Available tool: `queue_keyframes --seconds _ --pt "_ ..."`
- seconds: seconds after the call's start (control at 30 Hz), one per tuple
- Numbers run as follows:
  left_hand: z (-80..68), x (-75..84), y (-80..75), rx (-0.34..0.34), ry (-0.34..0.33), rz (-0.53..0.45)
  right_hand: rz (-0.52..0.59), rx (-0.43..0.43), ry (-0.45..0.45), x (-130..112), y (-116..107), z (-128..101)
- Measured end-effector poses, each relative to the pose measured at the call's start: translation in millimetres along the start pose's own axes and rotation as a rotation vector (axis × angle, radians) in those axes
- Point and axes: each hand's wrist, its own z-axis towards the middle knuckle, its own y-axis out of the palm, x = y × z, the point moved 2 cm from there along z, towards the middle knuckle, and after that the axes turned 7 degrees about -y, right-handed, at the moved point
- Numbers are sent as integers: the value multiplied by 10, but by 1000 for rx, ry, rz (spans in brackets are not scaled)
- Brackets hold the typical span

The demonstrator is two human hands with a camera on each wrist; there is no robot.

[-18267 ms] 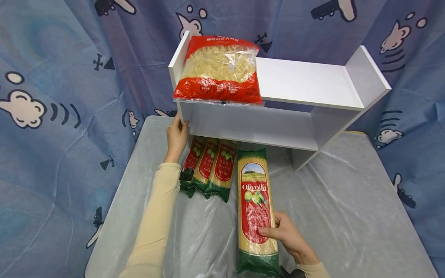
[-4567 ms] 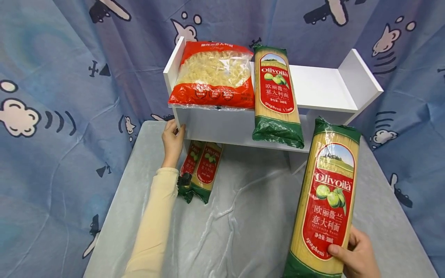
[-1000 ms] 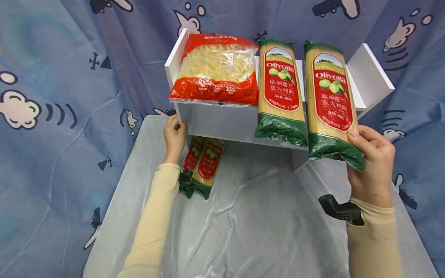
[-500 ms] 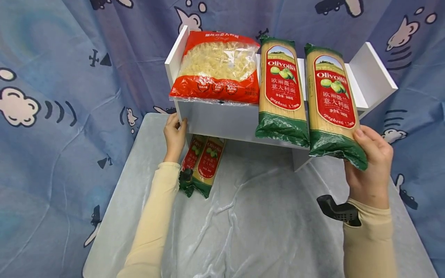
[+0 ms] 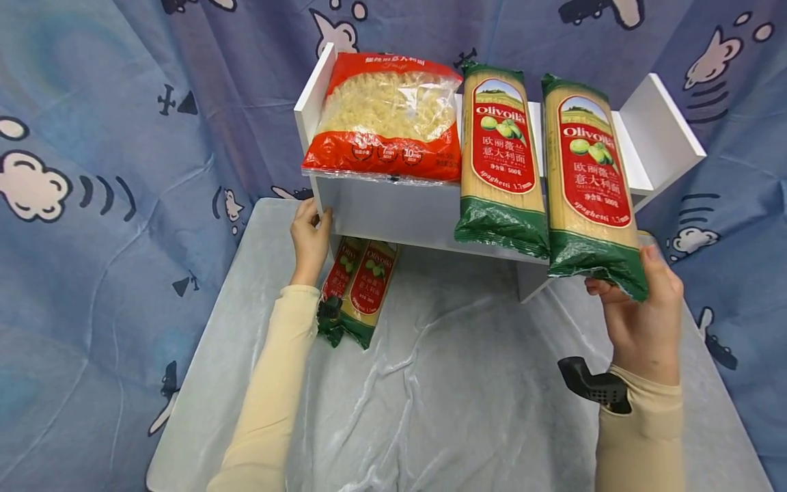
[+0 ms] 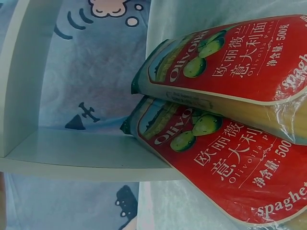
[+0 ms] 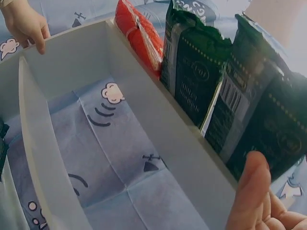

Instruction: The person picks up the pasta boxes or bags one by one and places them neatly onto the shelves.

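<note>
In the head view my left hand (image 5: 310, 239) grips the left side panel of a white shelf (image 5: 393, 215), at its front edge. My right hand (image 5: 645, 314) is at the lower right corner of a spaghetti pack (image 5: 593, 164), thumb straight beside the corner and fingertips below it. The right wrist view shows the thumb (image 7: 252, 191) off the pack's face; contact of the other fingers cannot be made out. That pack leans on the upper shelf, right of another spaghetti pack (image 5: 501, 150). A red bag of spiral pasta (image 5: 384, 116) sits at the left end.
Two more spaghetti packs (image 5: 371, 283) (image 6: 216, 62) lie overlapping under the shelf's left end, on the grey cloth-covered table (image 5: 467, 383). The shelf's right side panel (image 5: 664, 137) stands beyond the right pack. A blue patterned curtain (image 5: 92, 273) hangs behind and beside the table.
Since 18 seconds ago, two spaghetti packs have come up onto the upper shelf, side by side. Within the last second my right thumb has slid off the right pack's face; the left hand stays put.
</note>
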Motion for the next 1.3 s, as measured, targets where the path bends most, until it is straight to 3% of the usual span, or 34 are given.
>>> queue_keyframes --seconds 0.17,0.3,0.53,0.97,1.3 --pt "-6 4 2 -2 -12 7 30 -42 58 50 -140 -38" --pt "-2 5 8 -3 -18 13 -25 -34 93 123 -229 -120" --pt "-2 14 5 0 -18 12 -320 7 166 374 -324 -250" --pt "-9 21 6 0 -18 13 -381 -27 403 1089 -474 -481" --pt "0 0 8 -5 -18 2 -461 54 459 1496 -541 -549"
